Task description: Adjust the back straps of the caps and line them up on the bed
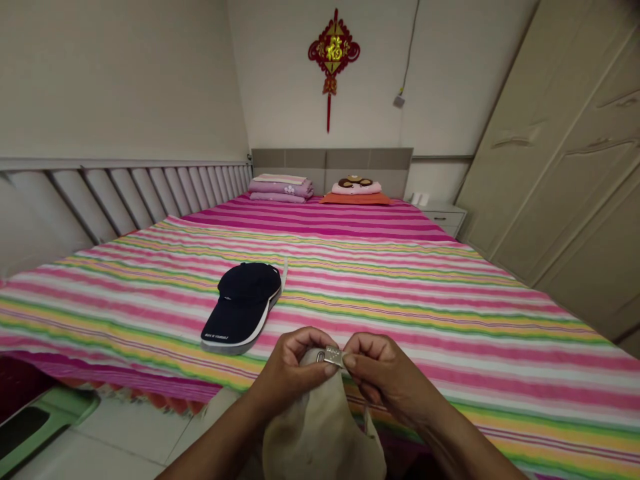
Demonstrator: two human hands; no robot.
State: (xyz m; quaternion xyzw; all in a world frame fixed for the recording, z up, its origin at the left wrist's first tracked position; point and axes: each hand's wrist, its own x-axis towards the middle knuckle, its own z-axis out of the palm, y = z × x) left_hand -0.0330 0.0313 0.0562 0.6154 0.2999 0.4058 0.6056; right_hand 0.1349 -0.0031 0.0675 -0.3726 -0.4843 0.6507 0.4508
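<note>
A pale beige cap [320,427] hangs from both hands close to the camera. On its back strap sits a metal buckle [333,356], with a small metal loop just to its left. My left hand [293,370] is closed on the cap's edge, thumb and forefinger pinching at the left of the buckle. At the buckle's right end, my right hand [383,367] pinches the strap; its fingertips hide the strap's end. A dark navy cap [245,300] with white brim edging lies on the bed ahead of my left hand, its brim pointing towards me.
A striped sheet covers the bed [450,320]. Folded bedding [280,190] and a second stack [356,190] lie by the headboard. White railing [165,193] runs along the left, a wardrobe [560,167] along the right. A green stool [60,417] stands at lower left.
</note>
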